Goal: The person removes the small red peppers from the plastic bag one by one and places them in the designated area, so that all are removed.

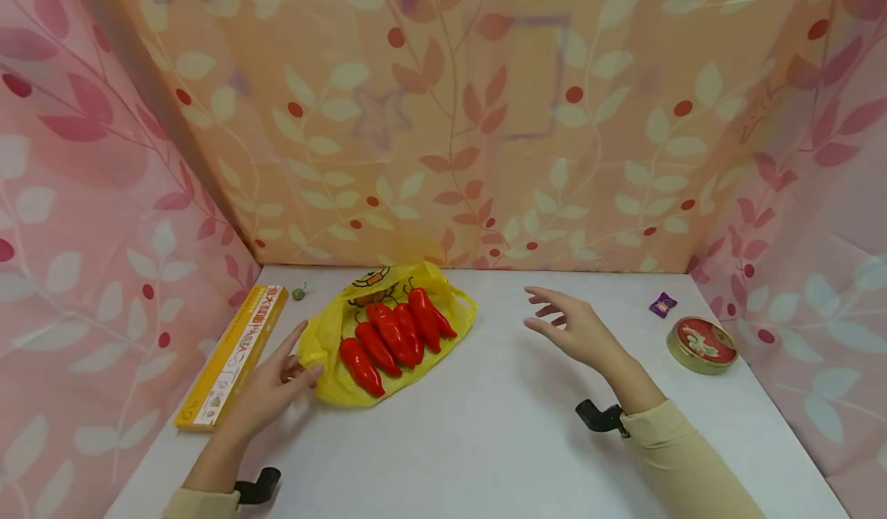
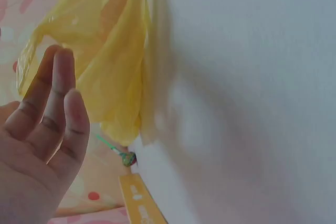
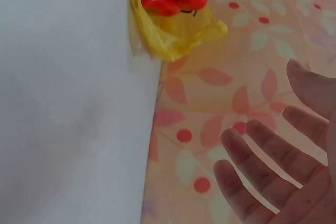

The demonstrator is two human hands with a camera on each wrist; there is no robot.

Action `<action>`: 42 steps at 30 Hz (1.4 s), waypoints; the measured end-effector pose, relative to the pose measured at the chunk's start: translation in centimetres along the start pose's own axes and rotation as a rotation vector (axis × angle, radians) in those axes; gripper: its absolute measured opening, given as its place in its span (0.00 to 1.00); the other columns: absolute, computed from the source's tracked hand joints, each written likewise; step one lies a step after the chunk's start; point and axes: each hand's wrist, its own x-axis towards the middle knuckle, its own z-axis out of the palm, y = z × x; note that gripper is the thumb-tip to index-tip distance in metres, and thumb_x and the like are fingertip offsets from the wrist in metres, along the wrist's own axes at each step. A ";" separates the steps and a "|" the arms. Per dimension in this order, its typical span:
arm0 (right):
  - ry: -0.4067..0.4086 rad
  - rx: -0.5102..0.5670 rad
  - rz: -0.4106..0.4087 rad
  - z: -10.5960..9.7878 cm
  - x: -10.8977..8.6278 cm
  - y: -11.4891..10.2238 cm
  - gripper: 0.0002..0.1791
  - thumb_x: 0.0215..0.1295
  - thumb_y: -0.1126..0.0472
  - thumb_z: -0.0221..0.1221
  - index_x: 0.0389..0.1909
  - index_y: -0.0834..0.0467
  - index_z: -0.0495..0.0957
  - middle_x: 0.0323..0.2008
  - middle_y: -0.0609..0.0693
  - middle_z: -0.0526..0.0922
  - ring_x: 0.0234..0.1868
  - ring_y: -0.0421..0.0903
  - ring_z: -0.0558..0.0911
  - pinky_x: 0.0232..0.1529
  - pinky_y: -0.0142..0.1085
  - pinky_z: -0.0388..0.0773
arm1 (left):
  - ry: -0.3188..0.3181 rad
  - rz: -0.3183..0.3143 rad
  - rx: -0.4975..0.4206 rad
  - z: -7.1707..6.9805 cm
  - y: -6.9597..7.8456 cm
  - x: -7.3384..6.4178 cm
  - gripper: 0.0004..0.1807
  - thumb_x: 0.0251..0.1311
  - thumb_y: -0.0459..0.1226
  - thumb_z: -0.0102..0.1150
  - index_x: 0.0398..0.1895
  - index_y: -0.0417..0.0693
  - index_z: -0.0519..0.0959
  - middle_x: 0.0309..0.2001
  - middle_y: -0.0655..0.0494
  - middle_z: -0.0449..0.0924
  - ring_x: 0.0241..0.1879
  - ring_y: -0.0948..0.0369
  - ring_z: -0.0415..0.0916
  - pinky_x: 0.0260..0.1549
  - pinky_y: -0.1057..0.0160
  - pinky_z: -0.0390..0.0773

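Observation:
Several red chili peppers (image 1: 393, 334) lie side by side on a yellow plastic bag (image 1: 333, 393) at the middle left of the table. Beside the bag's left edge is my left hand (image 1: 266, 388), its fingers loosely spread and holding nothing. In the left wrist view the fingertips overlap the crumpled yellow bag (image 2: 113, 72). My right hand (image 1: 571, 330) hovers over the table to the right of the bag, apart from it, with relaxed fingers and nothing in them. The right wrist view shows its spread fingers (image 3: 262, 166) and the bag's edge (image 3: 173, 43) beyond.
A yellow pasta box (image 1: 232, 357) lies along the left side, with a small green-wrapped lollipop (image 1: 299, 293) behind it. At the right are a purple-wrapped candy (image 1: 663, 305) and a round red-and-gold tin (image 1: 702, 345). Patterned cloth (image 1: 450, 118) hangs at the back and both sides.

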 end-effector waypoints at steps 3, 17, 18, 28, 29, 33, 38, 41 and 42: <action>-0.022 0.042 0.002 1.3 1.0 -0.4 0.32 0.66 0.48 0.67 0.70 0.47 0.71 0.56 0.50 0.83 0.49 0.48 0.86 0.48 0.47 0.83 | 0.027 0.037 -0.065 0.4 0.2 -0.1 0.44 0.68 0.50 0.62 0.81 0.63 0.50 0.32 0.54 0.85 0.33 0.56 0.78 0.33 0.66 0.77; -0.008 0.243 0.061 7.1 4.8 -3.0 0.35 0.65 0.51 0.68 0.72 0.46 0.68 0.54 0.56 0.84 0.47 0.49 0.86 0.48 0.44 0.85 | 0.051 0.083 -0.229 1.6 0.0 -0.5 0.36 0.69 0.36 0.61 0.77 0.50 0.60 0.43 0.43 0.86 0.34 0.61 0.82 0.36 0.63 0.85; -0.005 0.261 0.064 7.5 5.0 -3.2 0.35 0.65 0.51 0.68 0.72 0.46 0.68 0.54 0.57 0.84 0.47 0.50 0.86 0.48 0.45 0.85 | 0.051 0.079 -0.230 1.7 0.0 -0.5 0.35 0.69 0.36 0.61 0.77 0.50 0.60 0.44 0.43 0.86 0.34 0.61 0.82 0.36 0.62 0.85; -0.149 0.292 0.098 11.0 7.0 -4.7 0.33 0.66 0.50 0.67 0.70 0.49 0.71 0.58 0.58 0.81 0.51 0.51 0.83 0.44 0.40 0.85 | 0.122 0.116 -0.136 2.0 0.1 -0.6 0.28 0.69 0.41 0.62 0.71 0.53 0.71 0.52 0.46 0.83 0.38 0.64 0.79 0.37 0.69 0.80; -0.158 0.287 0.099 11.1 7.1 -4.8 0.33 0.65 0.50 0.67 0.70 0.49 0.71 0.59 0.58 0.81 0.52 0.52 0.83 0.44 0.40 0.85 | 0.124 0.129 -0.143 2.1 0.2 -0.5 0.27 0.69 0.41 0.62 0.70 0.52 0.72 0.53 0.47 0.83 0.38 0.64 0.79 0.36 0.69 0.80; -0.150 0.278 0.079 12.0 8.1 -5.4 0.34 0.64 0.50 0.68 0.71 0.50 0.70 0.60 0.58 0.80 0.54 0.55 0.82 0.44 0.41 0.85 | 0.115 0.120 -0.140 2.3 0.1 -0.3 0.23 0.69 0.43 0.62 0.66 0.54 0.76 0.47 0.52 0.84 0.35 0.62 0.77 0.34 0.68 0.80; -0.144 0.266 0.086 13.6 9.4 -5.6 0.36 0.63 0.50 0.69 0.71 0.51 0.69 0.61 0.56 0.78 0.54 0.54 0.81 0.45 0.40 0.85 | 0.108 0.105 -0.110 2.3 -0.3 -0.6 0.22 0.69 0.41 0.62 0.66 0.55 0.76 0.48 0.53 0.83 0.36 0.62 0.75 0.35 0.68 0.79; -0.134 0.257 0.123 14.6 9.9 -5.6 0.36 0.63 0.50 0.69 0.71 0.51 0.69 0.61 0.55 0.78 0.53 0.53 0.80 0.45 0.39 0.85 | 0.108 0.102 -0.101 2.3 -0.4 -0.7 0.22 0.69 0.39 0.62 0.66 0.55 0.76 0.48 0.52 0.82 0.36 0.62 0.75 0.35 0.69 0.79; -0.127 0.254 0.138 14.8 10.1 -5.6 0.36 0.63 0.51 0.69 0.71 0.52 0.69 0.61 0.54 0.78 0.53 0.53 0.80 0.45 0.40 0.85 | 0.107 0.101 -0.101 2.2 -0.4 -0.8 0.22 0.69 0.39 0.62 0.66 0.55 0.76 0.48 0.52 0.82 0.36 0.61 0.75 0.35 0.69 0.79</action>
